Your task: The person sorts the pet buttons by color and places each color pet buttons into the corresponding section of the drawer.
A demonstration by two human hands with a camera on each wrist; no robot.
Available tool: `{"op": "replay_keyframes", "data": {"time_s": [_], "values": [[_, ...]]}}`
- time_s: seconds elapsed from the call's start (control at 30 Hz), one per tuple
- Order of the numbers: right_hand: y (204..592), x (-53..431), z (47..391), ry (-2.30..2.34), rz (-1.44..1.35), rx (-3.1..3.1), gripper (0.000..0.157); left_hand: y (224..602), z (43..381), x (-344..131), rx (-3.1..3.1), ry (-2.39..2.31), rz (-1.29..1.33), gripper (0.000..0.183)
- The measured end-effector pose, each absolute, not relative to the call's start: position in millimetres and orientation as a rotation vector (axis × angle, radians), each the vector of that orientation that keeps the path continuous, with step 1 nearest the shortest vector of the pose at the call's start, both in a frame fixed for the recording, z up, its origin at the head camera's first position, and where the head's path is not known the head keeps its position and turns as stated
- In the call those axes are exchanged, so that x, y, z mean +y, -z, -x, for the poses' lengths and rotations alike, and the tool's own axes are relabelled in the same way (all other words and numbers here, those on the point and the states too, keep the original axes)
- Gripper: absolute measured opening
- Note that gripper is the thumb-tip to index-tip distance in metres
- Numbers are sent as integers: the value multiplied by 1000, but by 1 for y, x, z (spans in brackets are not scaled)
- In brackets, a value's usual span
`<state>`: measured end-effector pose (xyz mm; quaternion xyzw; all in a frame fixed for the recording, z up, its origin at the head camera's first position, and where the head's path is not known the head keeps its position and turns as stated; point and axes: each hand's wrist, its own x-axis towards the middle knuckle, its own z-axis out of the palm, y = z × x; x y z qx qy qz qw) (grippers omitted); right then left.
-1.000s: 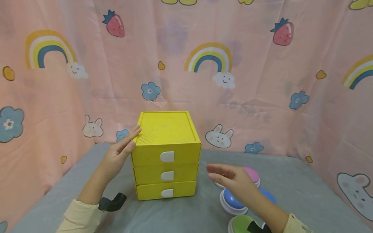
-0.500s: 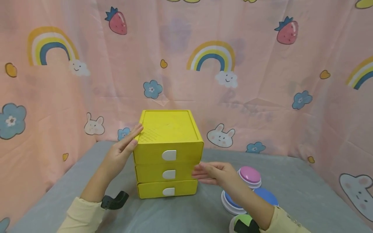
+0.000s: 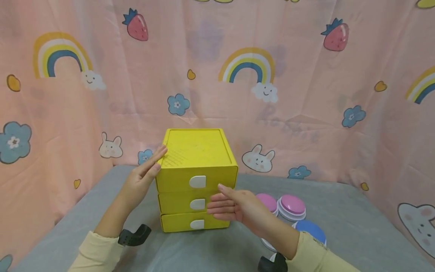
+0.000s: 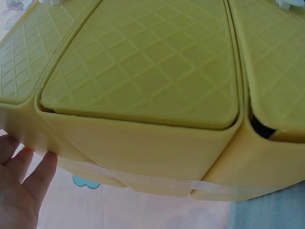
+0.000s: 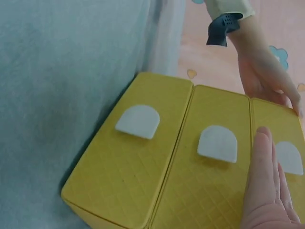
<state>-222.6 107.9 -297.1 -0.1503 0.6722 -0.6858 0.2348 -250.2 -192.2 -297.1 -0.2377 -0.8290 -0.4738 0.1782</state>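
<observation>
A yellow chest [image 3: 195, 147] of three stacked drawers stands on the grey cloth, each drawer front bearing a white rounded pull tab [image 3: 197, 182]. My left hand [image 3: 137, 185] rests its extended fingers on the chest's upper left side; the left wrist view shows its fingertips [image 4: 47, 160] touching the wall. A dark narrow gap shows at one corner of the lowest drawer [image 4: 281, 109] there. My right hand [image 3: 238, 206] is before the right part of the drawer fronts, fingers straight, thumb up, holding nothing. In the right wrist view, it lies near the top drawer's tab [image 5: 289, 157]; contact is unclear.
Right of the chest sit round domed objects on white bases: two pink domes [image 3: 292, 204] and a blue dome [image 3: 310, 230], others partly hidden by my right forearm. A pink printed curtain [image 3: 204, 75] hangs behind the grey cloth-covered table [image 3: 340, 211]. Each wrist wears a black strap [image 3: 135, 235].
My right hand has moved left from beside the domes to in front of the drawer fronts, uncovering the pink domes. The left hand stays against the chest. The head view has shifted slightly.
</observation>
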Motion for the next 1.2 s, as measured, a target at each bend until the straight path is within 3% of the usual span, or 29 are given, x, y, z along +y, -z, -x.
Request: {"op": "replay_keyframes", "data": {"time_s": [0.77,1.2], "values": [[290,77,232,1977,244,1669,77,296,250,-192,-2345,1378,661,46],[285,69,237,2013,178,1599,74,297,251,-193,-2327,1390,670,46]]}}
